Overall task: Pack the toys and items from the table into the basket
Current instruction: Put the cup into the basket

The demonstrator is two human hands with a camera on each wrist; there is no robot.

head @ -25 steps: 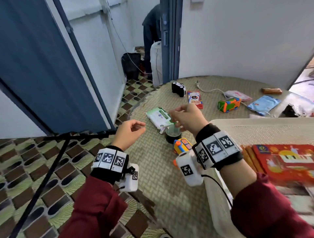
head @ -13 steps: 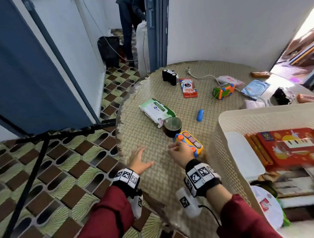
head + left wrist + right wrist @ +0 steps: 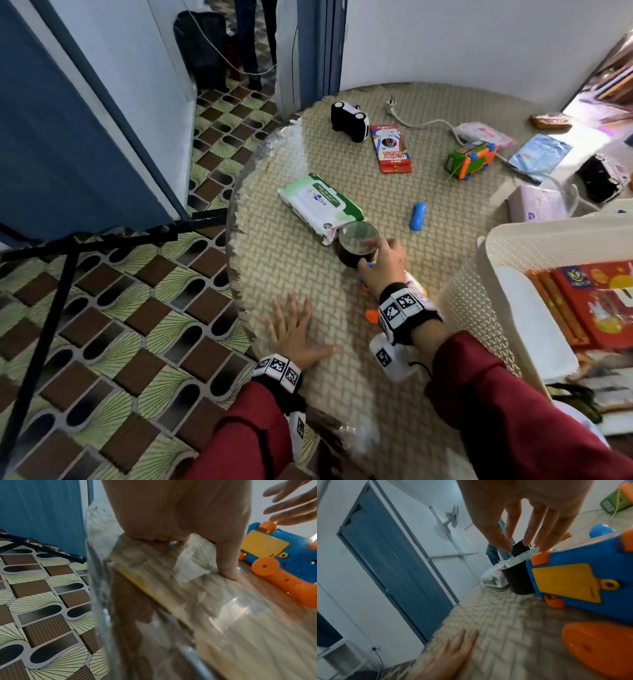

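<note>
dark red sleeves (image 3: 513,404), black wristbands with black-and-white square markers (image 3: 400,310), white wrist cameras (image 3: 390,356)

The floor (image 3: 113,318) is tiled in brown, black and pale green fan patterns. White walls (image 3: 472,41) are broken by a blue door (image 3: 65,137). A wall fan (image 3: 453,515) is mounted high up. A black tripod (image 3: 68,253) is seen beside the round table (image 3: 301,246).

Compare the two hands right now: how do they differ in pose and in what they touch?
The left hand lies flat on the table near its edge, fingers spread, holding nothing; the right hand is raised above the table, fingers pointing down. The left hand touches only the table; the right hand's fingertips reach the rim of the dark cup, beside the blue toy phone. Both are open and wear tagged wristbands.
</note>
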